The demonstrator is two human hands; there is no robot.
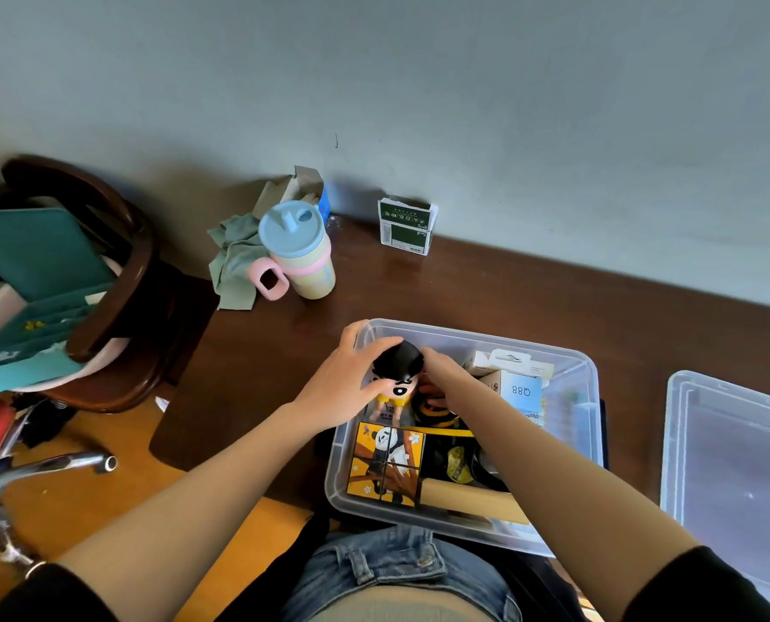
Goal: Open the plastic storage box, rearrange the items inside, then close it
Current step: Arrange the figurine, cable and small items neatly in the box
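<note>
A clear plastic storage box (pixel 571 365) stands open on the dark wooden desk in front of me. Its clear lid (pixel 733 464) lies flat to the right. My left hand (pixel 343 379) and my right hand (pixel 441 374) both grip a cartoon figurine (pixel 396 374) with black hair and a yellow shirt, held upright in the box's far left corner. Inside the box lie a panda picture box (pixel 385 460), a black and yellow item (pixel 435 413), a white "Q88" box (pixel 520 390) and a wooden roll (pixel 473 500).
On the desk behind the box stand a pastel cup with a blue lid and pink handle (pixel 298 253), a grey-green cloth (pixel 235 262), an open carton (pixel 307 186) and a green packet (pixel 405 226). A wooden chair with teal folders (pixel 42 271) is at left.
</note>
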